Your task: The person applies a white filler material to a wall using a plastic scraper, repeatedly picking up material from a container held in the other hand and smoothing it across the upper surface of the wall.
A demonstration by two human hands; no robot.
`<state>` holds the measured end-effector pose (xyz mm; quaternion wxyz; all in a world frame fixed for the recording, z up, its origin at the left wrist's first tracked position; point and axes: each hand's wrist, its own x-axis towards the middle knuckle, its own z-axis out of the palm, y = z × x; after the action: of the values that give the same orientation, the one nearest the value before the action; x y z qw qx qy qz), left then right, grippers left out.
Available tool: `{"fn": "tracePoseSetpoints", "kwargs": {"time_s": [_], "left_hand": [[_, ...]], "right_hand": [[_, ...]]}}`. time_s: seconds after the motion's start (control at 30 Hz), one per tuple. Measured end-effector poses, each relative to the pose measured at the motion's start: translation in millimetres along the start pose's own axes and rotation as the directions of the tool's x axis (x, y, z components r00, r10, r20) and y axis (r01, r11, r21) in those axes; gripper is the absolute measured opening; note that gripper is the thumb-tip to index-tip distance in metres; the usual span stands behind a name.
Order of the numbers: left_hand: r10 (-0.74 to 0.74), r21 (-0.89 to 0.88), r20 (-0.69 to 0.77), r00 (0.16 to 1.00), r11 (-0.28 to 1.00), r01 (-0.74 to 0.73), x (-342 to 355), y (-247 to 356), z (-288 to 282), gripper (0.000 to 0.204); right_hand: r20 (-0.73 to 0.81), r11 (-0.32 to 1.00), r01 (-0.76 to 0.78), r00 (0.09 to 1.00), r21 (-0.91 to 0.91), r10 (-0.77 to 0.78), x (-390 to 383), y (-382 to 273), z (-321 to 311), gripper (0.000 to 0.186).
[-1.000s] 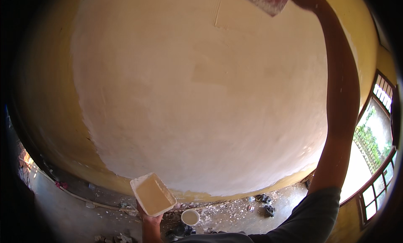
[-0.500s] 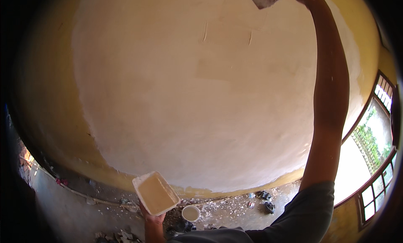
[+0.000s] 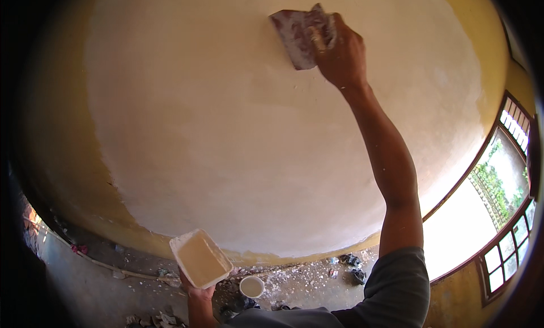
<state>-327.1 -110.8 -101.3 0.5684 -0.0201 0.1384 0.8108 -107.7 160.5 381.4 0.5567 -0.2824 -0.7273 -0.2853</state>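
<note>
Nearest, the left hand (image 3: 195, 291) grips a shallow tray (image 3: 200, 259) of pale putty from beneath, tilted up and kept low by the body, seemingly so the mix stays within reach; a small cup (image 3: 251, 286) sits on the littered floor (image 3: 294, 282) just past it. Farther off, the right hand (image 3: 341, 55), arm stretched high, is closed around a wide scraper (image 3: 297, 36) whose blade lies flat on the whitish wall (image 3: 226, 130), apparently to spread the coat thin.
</note>
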Motion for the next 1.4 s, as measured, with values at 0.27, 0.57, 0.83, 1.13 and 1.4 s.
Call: {"fn": "tracePoseSetpoints", "kwargs": {"time_s": [0.27, 0.57, 0.83, 1.13, 1.4], "left_hand": [[0.004, -0.015, -0.035, 0.999, 1.000, -0.005, -8.1, -27.3, 10.1, 0.047], [-0.055, 0.059, -0.014, 0.998, 0.997, 0.056, -1.2, -50.9, 14.8, 0.047], [-0.012, 0.071, -0.025, 1.000, 0.997, 0.013, -2.8, -60.5, 9.6, 0.046], [-0.005, -0.031, -0.047, 0.999, 1.000, 0.003, -1.2, -58.0, -22.3, 0.056], [0.055, 0.019, -0.037, 0.998, 0.998, -0.054, -1.3, -50.3, -30.9, 0.054]], "right_hand": [[-0.170, 0.979, -0.089, 0.984, -0.182, 0.058, 4.4, 93.2, -62.8, 0.028], [0.287, 0.964, -0.030, 0.957, 0.264, -0.048, 74.4, 118.0, -126.3, 0.031], [-0.083, 0.962, 0.157, 0.980, -0.225, -0.179, 177.0, 135.8, -121.9, 0.041], [0.743, 0.953, 0.303, 0.639, -0.007, -0.198, 37.6, 93.2, -109.0, 0.030], [0.443, 0.870, 0.447, 0.836, -0.207, -0.324, 86.4, 109.0, -88.9, 0.027]]}}
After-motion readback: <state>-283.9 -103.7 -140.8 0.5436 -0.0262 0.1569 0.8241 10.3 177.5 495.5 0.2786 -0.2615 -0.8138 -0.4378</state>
